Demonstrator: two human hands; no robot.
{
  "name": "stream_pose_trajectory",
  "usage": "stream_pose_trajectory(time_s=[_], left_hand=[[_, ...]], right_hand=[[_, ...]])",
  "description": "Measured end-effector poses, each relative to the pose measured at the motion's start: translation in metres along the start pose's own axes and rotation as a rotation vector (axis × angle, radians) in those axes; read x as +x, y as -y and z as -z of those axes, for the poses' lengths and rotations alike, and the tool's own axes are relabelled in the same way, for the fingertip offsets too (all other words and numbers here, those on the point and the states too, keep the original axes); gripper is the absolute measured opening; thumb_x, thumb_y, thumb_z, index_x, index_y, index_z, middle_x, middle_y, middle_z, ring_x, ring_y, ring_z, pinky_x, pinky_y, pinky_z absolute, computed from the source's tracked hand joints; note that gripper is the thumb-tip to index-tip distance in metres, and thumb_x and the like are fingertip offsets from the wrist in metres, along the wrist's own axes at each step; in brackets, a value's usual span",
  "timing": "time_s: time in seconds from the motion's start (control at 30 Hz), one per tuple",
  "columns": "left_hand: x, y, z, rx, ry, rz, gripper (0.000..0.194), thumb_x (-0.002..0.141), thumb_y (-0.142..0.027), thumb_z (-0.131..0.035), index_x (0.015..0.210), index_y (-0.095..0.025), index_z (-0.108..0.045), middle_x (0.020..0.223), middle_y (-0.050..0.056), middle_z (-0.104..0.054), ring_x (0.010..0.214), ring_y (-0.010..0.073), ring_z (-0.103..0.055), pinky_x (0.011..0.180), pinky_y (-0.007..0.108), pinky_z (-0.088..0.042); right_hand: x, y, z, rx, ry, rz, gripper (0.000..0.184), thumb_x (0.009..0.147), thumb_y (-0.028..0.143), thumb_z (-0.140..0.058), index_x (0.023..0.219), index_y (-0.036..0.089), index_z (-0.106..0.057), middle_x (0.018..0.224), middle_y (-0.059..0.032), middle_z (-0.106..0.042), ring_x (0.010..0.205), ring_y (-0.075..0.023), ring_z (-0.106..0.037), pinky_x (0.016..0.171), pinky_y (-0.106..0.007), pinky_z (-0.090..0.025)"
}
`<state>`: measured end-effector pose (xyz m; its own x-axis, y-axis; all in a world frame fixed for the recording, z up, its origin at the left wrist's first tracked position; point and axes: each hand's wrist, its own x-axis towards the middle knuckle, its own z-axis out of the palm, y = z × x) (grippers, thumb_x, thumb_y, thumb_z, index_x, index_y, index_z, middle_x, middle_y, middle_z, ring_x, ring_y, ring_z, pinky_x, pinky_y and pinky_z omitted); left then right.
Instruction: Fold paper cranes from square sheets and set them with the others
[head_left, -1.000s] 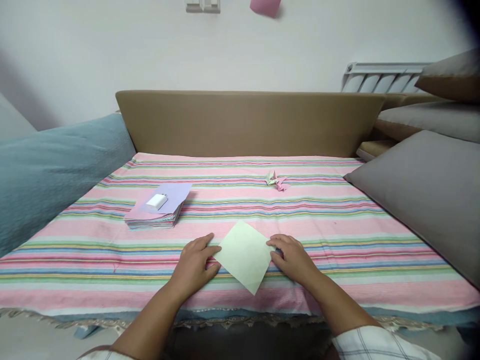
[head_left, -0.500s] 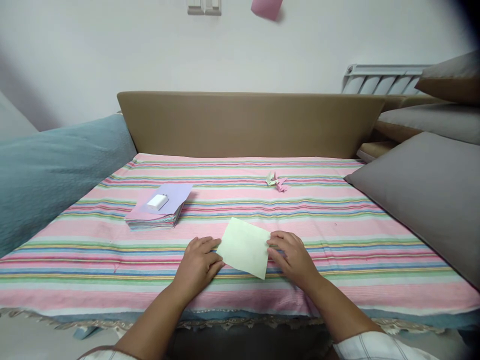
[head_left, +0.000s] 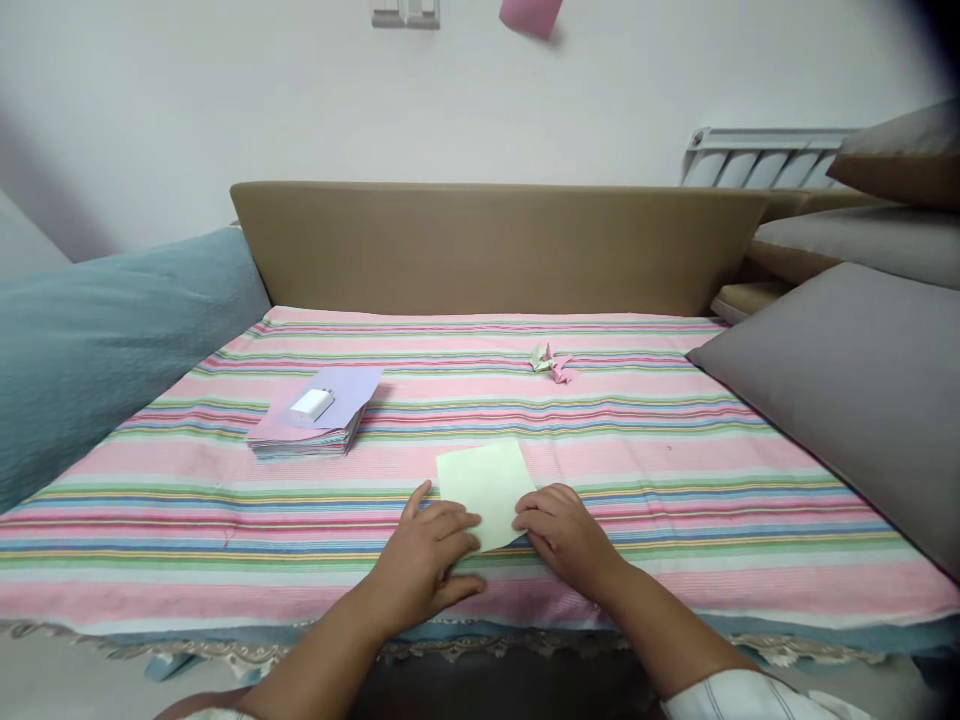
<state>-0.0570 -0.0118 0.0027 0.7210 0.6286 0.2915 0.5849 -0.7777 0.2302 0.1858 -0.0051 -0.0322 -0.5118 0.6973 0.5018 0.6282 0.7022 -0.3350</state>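
Note:
A pale green square sheet of paper (head_left: 484,487) lies on the striped cloth in front of me, its far edge nearly level. My left hand (head_left: 433,550) rests over its near left corner, fingers spread and the thumb apart on the cloth. At the near right corner, my right hand (head_left: 564,530) pinches the paper between thumb and fingers. Farther back, two small folded paper figures, a green one (head_left: 539,357) and a pink one (head_left: 560,370), lie touching or nearly so.
To the left, a stack of coloured paper (head_left: 304,445) carries a white charger plug (head_left: 312,404). A blue cushion (head_left: 127,330) borders the left side, grey cushions (head_left: 847,360) the right. The brown sofa back (head_left: 495,250) stands behind the striped cloth (head_left: 637,350).
The green sheet has turned anticlockwise. My left hand has moved right and nearer, its fingers spreading over the paper. My right hand has slid to the near right corner.

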Motion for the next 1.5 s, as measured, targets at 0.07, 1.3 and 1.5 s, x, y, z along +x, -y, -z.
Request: stream_pose_trajectory(time_s=[0.07,1.3,1.5], left_hand=[[-0.002,0.005,0.001,0.008,0.073,0.008,0.057,0.069,-0.053,-0.065,0.119,-0.028,-0.052,0.126,0.008,-0.055,0.119,0.0291,-0.044,0.106,0.057,-0.006],[-0.003,0.034,-0.004,0.165,-0.145,0.295,0.02,0.08,-0.021,-0.053,0.092,-0.027,-0.068,0.116,0.006,-0.063,0.101,0.0245,-0.058,0.099,0.055,-0.028],[-0.002,0.034,-0.002,0.165,-0.131,0.298,0.017,0.083,-0.026,-0.052,0.083,-0.028,-0.068,0.113,0.004,-0.064,0.099,0.0238,-0.058,0.098,0.055,-0.028]], right_hand=[[0.0,-0.003,-0.001,0.04,-0.007,0.002,0.022,0.078,0.003,-0.045,0.081,0.021,-0.059,0.089,-0.0031,-0.063,0.082,-0.0164,-0.052,0.079,-0.034,-0.037],[-0.005,-0.024,0.007,-0.087,0.023,-0.285,0.025,0.079,0.015,-0.05,0.092,0.025,-0.068,0.114,-0.0072,-0.057,0.105,-0.0242,-0.05,0.086,-0.044,-0.042],[-0.005,-0.026,0.009,-0.106,0.011,-0.283,0.021,0.081,0.019,-0.053,0.089,0.027,-0.07,0.114,-0.0065,-0.058,0.105,-0.0246,-0.05,0.086,-0.044,-0.042]])
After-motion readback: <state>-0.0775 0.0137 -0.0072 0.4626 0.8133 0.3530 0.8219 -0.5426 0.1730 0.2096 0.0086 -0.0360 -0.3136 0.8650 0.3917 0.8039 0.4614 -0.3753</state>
